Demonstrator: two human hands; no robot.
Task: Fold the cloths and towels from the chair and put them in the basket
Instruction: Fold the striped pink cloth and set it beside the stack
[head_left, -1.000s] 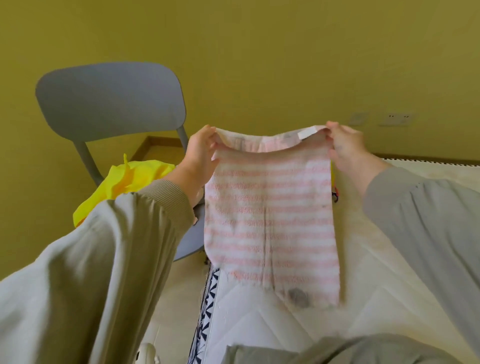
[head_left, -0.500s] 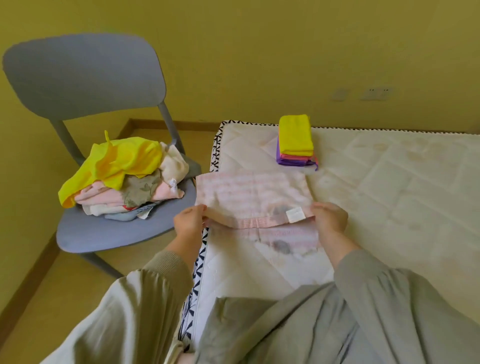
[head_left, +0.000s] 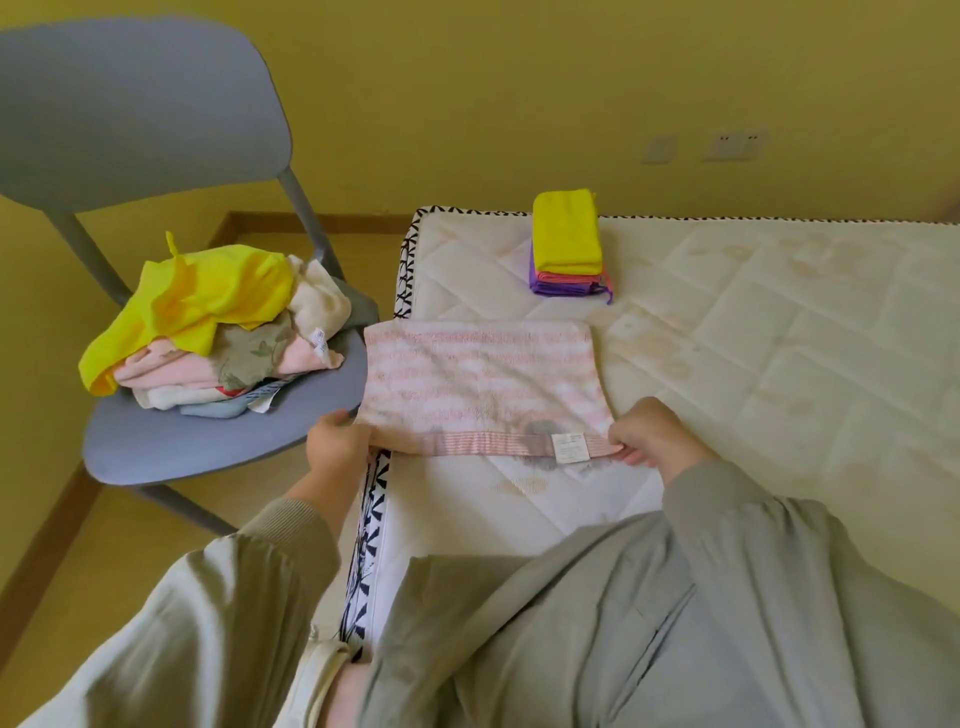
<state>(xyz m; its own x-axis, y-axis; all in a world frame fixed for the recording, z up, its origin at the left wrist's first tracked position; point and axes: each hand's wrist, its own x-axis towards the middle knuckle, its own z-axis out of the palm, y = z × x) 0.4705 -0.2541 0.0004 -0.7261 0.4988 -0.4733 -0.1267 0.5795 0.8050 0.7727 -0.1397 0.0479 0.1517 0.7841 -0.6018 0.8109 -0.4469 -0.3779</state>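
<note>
A pink-and-white striped towel (head_left: 483, 379) lies folded on the mattress (head_left: 753, 353), its near edge with a white label facing me. My left hand (head_left: 335, 449) pinches the near left corner. My right hand (head_left: 649, 434) pinches the near right corner by the label. To the left, a grey chair (head_left: 171, 447) carries a heap of unfolded cloths (head_left: 218, 332), topped by a yellow one. Folded cloths form a small stack (head_left: 569, 244) at the mattress's far edge, yellow on top of pink and purple. No basket is in view.
The mattress has a black-and-white patterned border (head_left: 374, 519) along its left side, close to the chair seat. Yellow wall with sockets (head_left: 737, 145) stands behind. Wooden floor (head_left: 104, 545) shows left of the mattress. My grey sleeves fill the lower view.
The towel was held up in the air by its top corners; it has since come down onto the mattress, folded over, with both hands still pinching the near corners.
</note>
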